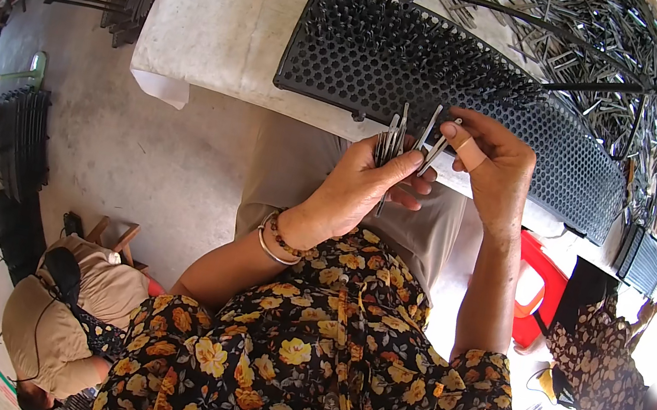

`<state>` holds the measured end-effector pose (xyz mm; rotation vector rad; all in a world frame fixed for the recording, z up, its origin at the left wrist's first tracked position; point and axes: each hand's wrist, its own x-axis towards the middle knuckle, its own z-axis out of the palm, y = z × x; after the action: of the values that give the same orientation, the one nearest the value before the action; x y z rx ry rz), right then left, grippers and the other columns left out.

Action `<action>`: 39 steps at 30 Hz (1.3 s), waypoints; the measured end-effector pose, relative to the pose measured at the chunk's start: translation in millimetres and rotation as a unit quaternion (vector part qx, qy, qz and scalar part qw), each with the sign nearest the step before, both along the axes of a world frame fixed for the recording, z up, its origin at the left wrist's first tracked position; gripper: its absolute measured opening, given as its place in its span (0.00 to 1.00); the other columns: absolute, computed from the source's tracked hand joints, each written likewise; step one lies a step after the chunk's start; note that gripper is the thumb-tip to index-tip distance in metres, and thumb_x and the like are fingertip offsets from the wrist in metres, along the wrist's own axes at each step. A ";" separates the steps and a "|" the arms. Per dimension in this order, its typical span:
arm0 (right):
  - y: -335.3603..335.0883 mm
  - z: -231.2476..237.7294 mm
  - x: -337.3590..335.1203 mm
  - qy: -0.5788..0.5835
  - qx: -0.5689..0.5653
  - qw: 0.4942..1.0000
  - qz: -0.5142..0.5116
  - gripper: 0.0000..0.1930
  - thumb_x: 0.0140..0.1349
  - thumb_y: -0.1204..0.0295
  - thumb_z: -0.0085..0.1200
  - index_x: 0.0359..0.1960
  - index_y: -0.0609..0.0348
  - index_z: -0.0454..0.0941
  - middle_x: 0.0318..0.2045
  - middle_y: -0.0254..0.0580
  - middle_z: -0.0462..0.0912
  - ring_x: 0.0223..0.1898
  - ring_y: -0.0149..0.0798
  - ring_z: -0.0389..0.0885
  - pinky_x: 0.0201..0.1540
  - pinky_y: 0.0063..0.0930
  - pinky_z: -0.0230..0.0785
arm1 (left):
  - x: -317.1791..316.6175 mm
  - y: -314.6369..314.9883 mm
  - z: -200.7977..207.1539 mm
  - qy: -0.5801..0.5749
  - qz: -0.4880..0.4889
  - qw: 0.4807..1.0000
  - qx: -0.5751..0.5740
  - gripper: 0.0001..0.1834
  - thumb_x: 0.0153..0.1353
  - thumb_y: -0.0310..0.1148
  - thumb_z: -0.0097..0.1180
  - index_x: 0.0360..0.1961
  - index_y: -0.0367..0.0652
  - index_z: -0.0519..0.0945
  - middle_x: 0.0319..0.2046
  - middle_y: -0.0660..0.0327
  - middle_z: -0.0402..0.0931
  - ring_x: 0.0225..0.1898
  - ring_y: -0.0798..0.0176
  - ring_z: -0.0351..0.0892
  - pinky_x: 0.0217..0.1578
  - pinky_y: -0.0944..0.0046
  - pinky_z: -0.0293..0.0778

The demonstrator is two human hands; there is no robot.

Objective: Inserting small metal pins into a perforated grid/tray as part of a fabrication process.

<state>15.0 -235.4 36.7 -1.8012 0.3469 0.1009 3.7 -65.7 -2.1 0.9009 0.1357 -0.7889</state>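
Note:
My left hand [363, 185] grips a small bundle of thin metal pins [391, 139] upright between thumb and fingers. My right hand [493, 168], with a tan bandage on one finger, pinches one or two of these pins [435, 140] at their tops, right beside the bundle. Both hands hover over my lap, at the near edge of a long black perforated tray [354, 60] that lies on the table. Several pins stand in the tray's holes toward its far side.
A white cloth-covered table [222, 11] holds the tray and a large heap of loose metal pins [605, 34] at the back right. Black racks [23, 142] stand on the floor at left. One person sits at lower left [64, 308], another at right [606, 377]. A red stool [534, 285] stands beside me.

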 end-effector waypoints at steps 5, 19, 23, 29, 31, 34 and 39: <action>-1.5 1.2 -4.1 -0.014 -0.014 0.999 0.027 0.14 0.55 0.73 0.63 0.42 0.65 0.81 0.26 0.36 0.83 0.25 0.23 0.75 0.26 0.18 0.69 | 1.4 -1.0 3.8 -0.015 -0.045 0.999 -0.004 0.14 0.67 0.36 0.49 0.47 0.37 0.72 0.37 0.59 0.78 0.36 0.66 0.79 0.32 0.67 0.79; -8.2 12.9 4.5 -0.191 -0.168 0.965 -0.067 0.09 0.53 0.77 0.63 0.38 0.62 0.83 0.27 0.34 0.82 0.24 0.22 0.74 0.27 0.16 0.67 | -0.1 -1.6 4.0 0.062 0.021 0.998 -0.022 0.14 0.68 0.37 0.48 0.47 0.38 0.74 0.41 0.56 0.78 0.41 0.62 0.80 0.39 0.64 0.79; -8.7 5.0 28.8 -0.305 -0.262 0.913 -0.061 0.08 0.54 0.77 0.63 0.36 0.62 0.82 0.28 0.37 0.81 0.24 0.25 0.75 0.27 0.18 0.67 | 0.9 -3.7 2.4 0.080 0.005 0.996 -0.023 0.14 0.67 0.36 0.49 0.46 0.37 0.75 0.39 0.56 0.79 0.40 0.63 0.80 0.39 0.64 0.79; -5.1 -12.1 37.0 -0.329 -0.314 0.890 -0.028 0.07 0.53 0.76 0.63 0.34 0.61 0.82 0.28 0.39 0.81 0.26 0.35 0.79 0.28 0.23 0.70 | 2.6 1.4 2.5 0.061 0.002 0.998 -0.006 0.14 0.67 0.36 0.50 0.47 0.37 0.75 0.38 0.56 0.80 0.38 0.64 0.80 0.37 0.65 0.79; -7.2 -17.2 38.5 -0.372 -0.371 0.850 0.035 0.08 0.51 0.76 0.63 0.35 0.60 0.82 0.30 0.40 0.81 0.28 0.39 0.80 0.31 0.26 0.71 | 1.6 1.8 3.2 0.064 0.007 0.998 -0.010 0.14 0.67 0.36 0.50 0.47 0.36 0.75 0.38 0.56 0.80 0.38 0.64 0.80 0.37 0.66 0.78; -3.4 -16.0 37.9 -0.352 -0.377 0.855 0.048 0.09 0.51 0.76 0.63 0.35 0.59 0.82 0.31 0.40 0.81 0.29 0.40 0.79 0.32 0.27 0.72 | 0.9 4.0 4.5 0.069 0.010 0.997 -0.020 0.14 0.67 0.36 0.50 0.46 0.36 0.76 0.37 0.56 0.80 0.37 0.64 0.81 0.36 0.66 0.79; 1.3 -9.5 31.7 -0.327 -0.338 0.882 0.031 0.08 0.51 0.76 0.63 0.35 0.59 0.82 0.32 0.40 0.80 0.29 0.40 0.79 0.32 0.28 0.72 | 0.0 10.0 9.5 0.075 0.020 0.996 -0.044 0.14 0.67 0.36 0.50 0.45 0.35 0.76 0.37 0.55 0.80 0.37 0.64 0.81 0.35 0.65 0.79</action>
<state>46.8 -234.1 27.2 -2.3950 -0.1989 -0.6524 3.7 -55.8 7.4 0.7533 0.2484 -0.8188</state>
